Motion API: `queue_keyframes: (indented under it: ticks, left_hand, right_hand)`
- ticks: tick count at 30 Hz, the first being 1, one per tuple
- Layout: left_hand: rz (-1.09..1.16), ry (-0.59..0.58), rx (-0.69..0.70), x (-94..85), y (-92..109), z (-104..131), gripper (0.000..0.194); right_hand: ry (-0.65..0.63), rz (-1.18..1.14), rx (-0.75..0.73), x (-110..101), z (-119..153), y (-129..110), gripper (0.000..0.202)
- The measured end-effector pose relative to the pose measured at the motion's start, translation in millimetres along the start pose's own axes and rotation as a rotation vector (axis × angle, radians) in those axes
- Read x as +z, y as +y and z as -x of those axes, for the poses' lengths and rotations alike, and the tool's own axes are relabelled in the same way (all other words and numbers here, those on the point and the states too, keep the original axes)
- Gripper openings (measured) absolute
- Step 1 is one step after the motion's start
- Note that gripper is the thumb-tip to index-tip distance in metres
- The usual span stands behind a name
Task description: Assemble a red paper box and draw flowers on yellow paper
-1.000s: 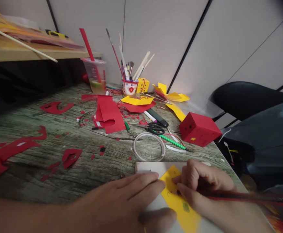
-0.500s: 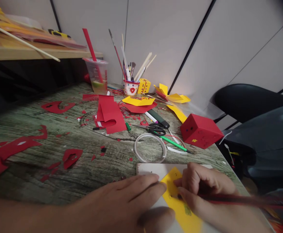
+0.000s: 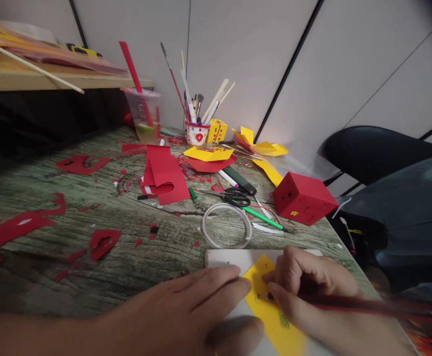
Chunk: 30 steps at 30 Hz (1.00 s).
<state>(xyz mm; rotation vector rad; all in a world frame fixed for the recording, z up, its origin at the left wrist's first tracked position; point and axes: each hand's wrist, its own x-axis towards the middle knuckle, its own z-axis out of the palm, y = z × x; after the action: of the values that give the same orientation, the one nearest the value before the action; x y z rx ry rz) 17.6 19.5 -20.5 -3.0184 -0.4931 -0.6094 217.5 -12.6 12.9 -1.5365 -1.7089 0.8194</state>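
Observation:
My right hand pinches a dark red pencil, its tip at the yellow paper strip. Small dark curved marks and a greenish patch show on the strip. It lies slantwise on a white board at the table's near edge. My left hand rests flat with fingers stretched out, fingertips on the strip's left edge. Just beyond the board is a roll of white tape. Behind it are black-handled scissors and a green pen.
A red paper box stands at the right edge. Red paper and scraps lie across the wooden table. At the back are a drink cup with a red straw and a decorated brush cup. A black chair is at right.
The view has shifted slightly, so things sit a little further left. The pencil tip has moved slightly at the lower curved mark, which looks fuller now. My left hand stays on the strip.

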Motion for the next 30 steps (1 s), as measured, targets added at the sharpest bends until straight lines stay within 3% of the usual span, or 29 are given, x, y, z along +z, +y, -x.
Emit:
queue_keyframes:
  ticks: [6, 13, 19, 22, 27, 30]
  left_hand:
    - [-0.049, 0.049, -0.005, 3.8, -2, 1, 0.021]
    - [-0.124, 0.05, 0.11, -5.0, -7, 0, 0.025]
    - [-0.137, 0.079, 0.026, 5.4, -4, 2, 0.027]
    - [-0.131, 0.079, 0.046, 7.7, -3, 4, 0.027]
    - [-0.109, 0.041, 0.042, 0.2, -6, 1, 0.026]
    - [-0.076, 0.034, 0.081, -3.2, -6, -1, 0.025]
  right_hand:
    - [0.021, 0.036, -0.034, 0, 0, 2, 0.028]
    - [-0.023, 0.109, -0.081, -4, -1, 6, 0.029]
    - [-0.03, 0.099, -0.08, -5, 0, 5, 0.029]
    - [-0.033, 0.083, -0.081, -4, 0, 4, 0.028]
    - [0.02, -0.129, 0.034, -6, -1, 2, 0.027]
    - [0.168, -0.295, 0.094, -12, -2, -3, 0.028]
